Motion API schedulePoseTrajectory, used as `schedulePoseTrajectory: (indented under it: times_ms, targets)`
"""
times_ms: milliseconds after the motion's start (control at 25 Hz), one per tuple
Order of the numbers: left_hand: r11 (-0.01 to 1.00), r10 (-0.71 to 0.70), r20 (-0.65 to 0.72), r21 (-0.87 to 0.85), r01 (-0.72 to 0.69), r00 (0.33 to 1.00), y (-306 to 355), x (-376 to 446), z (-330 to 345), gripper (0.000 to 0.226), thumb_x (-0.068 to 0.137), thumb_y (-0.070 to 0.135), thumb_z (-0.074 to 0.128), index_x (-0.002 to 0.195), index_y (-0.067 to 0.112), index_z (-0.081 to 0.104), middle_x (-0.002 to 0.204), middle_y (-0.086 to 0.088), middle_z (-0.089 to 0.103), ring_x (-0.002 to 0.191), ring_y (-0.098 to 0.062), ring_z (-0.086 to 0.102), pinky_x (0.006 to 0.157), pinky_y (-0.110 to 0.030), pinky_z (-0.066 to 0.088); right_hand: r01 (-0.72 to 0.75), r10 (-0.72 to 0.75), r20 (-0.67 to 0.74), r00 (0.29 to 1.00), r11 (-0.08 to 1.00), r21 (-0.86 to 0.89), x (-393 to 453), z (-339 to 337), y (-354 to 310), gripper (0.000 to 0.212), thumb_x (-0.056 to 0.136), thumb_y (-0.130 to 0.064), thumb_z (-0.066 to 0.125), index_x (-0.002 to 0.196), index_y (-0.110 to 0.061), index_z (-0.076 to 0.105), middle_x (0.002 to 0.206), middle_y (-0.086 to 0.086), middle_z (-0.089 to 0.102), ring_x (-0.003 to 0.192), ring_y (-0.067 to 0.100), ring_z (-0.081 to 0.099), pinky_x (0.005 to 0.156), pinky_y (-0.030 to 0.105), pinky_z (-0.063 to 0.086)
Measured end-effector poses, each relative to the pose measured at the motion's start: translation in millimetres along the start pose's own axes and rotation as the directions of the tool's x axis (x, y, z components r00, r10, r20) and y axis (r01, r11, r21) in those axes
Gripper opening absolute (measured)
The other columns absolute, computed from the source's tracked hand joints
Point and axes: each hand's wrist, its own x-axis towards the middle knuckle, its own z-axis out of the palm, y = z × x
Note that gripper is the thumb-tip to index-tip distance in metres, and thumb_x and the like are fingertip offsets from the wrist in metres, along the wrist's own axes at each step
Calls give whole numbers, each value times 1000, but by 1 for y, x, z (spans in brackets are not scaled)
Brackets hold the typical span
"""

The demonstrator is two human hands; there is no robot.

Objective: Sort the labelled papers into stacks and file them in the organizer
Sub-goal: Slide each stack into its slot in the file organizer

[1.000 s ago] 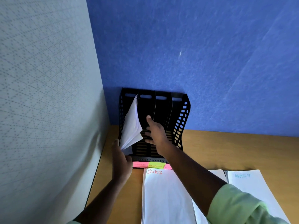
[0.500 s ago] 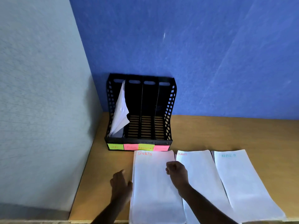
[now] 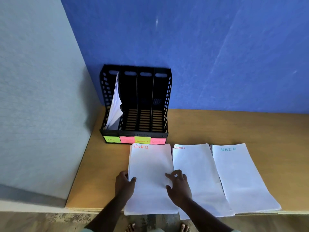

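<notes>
1. Head view — SPORTS stack (image 3: 151, 178): flat on the table (image 3: 217, 126), long axis toward the organizer (image 3: 135, 104) just beyond.
2. Left hand (image 3: 124, 183) — thumb over the stack's left edge, apparently pinching it.
3. Right hand (image 3: 178, 185) — grip relaxed, fingers resting on the stack's right edge, nothing lifted; both equally near.

Stacks (image 3: 151, 173): SPORTS, FINANCE, ADMIN.
</notes>
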Motion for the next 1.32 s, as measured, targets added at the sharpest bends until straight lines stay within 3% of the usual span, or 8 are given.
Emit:
schedulePoseTrajectory:
  times_ms: [400,600,760,880,1000,1120,1200,1320]
  targets:
    - [999,3,124,-37,2,992,-18,-3,5,21,93,17,55,111,14,63,102,-7,67,89,-26,62,74,-31,46,97,-97,56,994,995,3,0,-1,10,58,98,-49,58,152,-33,45,149,-5,38,138,22,37,112,34,45]
    - [976,81,198,-217,-37,977,-29,3,-17,25,97,8,51,120,11,62,114,-4,69,107,-25,64,92,-39,50,-53,87,-107,990,957,286,5,-9,-6,64,89,-45,72,143,-24,46,141,0,48,126,22,53,104,40,53]
    - [942,153,228,-326,-73,961,-25,7,-40,28,99,3,48,120,16,60,116,3,67,112,-17,61,84,-24,47,-161,201,18,979,723,671,26,-22,-33,61,86,-37,78,138,-21,50,126,-4,66,113,22,66,97,43,58]
    - [927,240,234,-342,-152,942,-7,8,-46,29,102,12,47,128,19,56,122,4,66,117,-14,59,94,-29,46,-179,198,55,979,691,700,36,-31,-52,39,94,-24,69,131,-16,61,118,-1,72,109,24,68,93,36,59]
    - [900,313,143,-362,-245,939,18,4,-42,27,103,24,44,129,24,52,118,1,65,113,-17,62,96,-39,51,-127,219,-40,975,694,709,32,-43,-71,24,96,-18,64,120,-16,65,105,-1,72,94,20,67,74,23,53]
    - [854,374,6,-393,-342,927,46,-7,-39,20,96,37,44,112,34,56,103,2,69,97,-18,67,83,-42,57,-26,231,-182,956,684,729,26,-60,-86,10,94,-20,66,104,-20,65,96,1,73,89,22,69,79,36,59]
    - [814,419,-43,-425,-396,907,60,-12,-41,26,99,36,47,119,25,60,104,0,72,96,-18,69,81,-38,57,61,234,-294,926,679,731,23,-75,-93,9,94,-24,67,101,-19,64,92,-1,73,86,17,70,80,40,60]
    - [743,492,-143,-446,-499,859,85,-19,-49,33,99,30,50,118,6,63,99,-5,72,92,-16,69,75,-24,53,237,187,-439,879,626,743,13,-101,-106,16,95,-18,69,101,-32,63,91,-9,73,85,5,69,74,23,57]
